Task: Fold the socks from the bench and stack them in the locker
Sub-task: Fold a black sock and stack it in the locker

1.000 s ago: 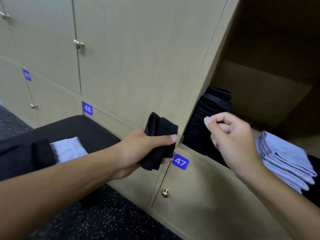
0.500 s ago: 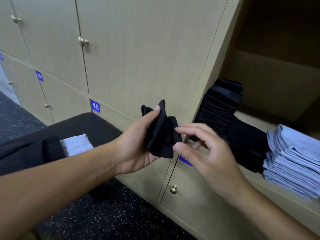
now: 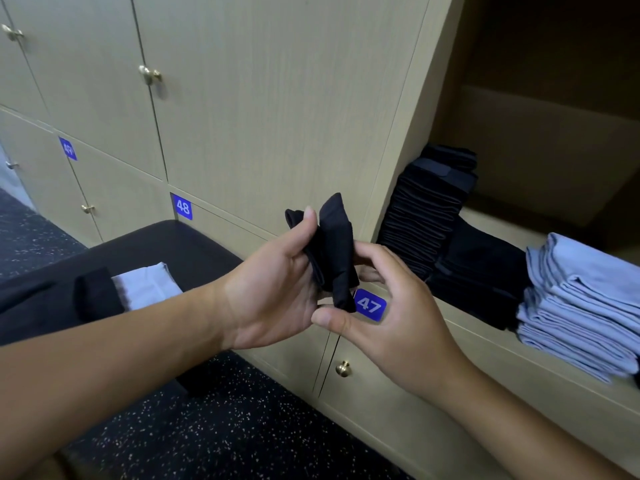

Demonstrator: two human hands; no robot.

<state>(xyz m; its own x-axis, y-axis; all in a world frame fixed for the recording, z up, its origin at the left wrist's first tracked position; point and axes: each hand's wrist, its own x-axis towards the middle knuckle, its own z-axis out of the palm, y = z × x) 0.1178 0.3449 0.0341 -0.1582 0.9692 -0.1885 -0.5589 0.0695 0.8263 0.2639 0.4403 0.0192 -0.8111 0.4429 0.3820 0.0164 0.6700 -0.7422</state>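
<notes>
A folded black sock [image 3: 334, 251] is held upright in front of the locker wall. My left hand [image 3: 277, 289] grips it, thumb on its upper left fold. My right hand [image 3: 391, 317] curls round its right side, fingers behind it and thumb below its lower end. Just to the right, the open locker [image 3: 540, 168] holds a tall stack of black socks [image 3: 426, 209] at its left wall, more black ones [image 3: 485, 271] lying beside it, and a pile of light blue socks [image 3: 581, 303]. On the black bench [image 3: 166, 244] lie a white sock [image 3: 145, 285] and a black sock [image 3: 97, 292].
Closed beige locker doors [image 3: 277, 98] with brass knobs fill the wall, with blue number plates 48 [image 3: 182, 206] and 47 [image 3: 370, 304]. Dark speckled floor [image 3: 225, 427] lies below, between me and the lockers.
My right hand came away from the locker stack and closed onto the black sock held by my left hand. The sock was raised and turned upright.
</notes>
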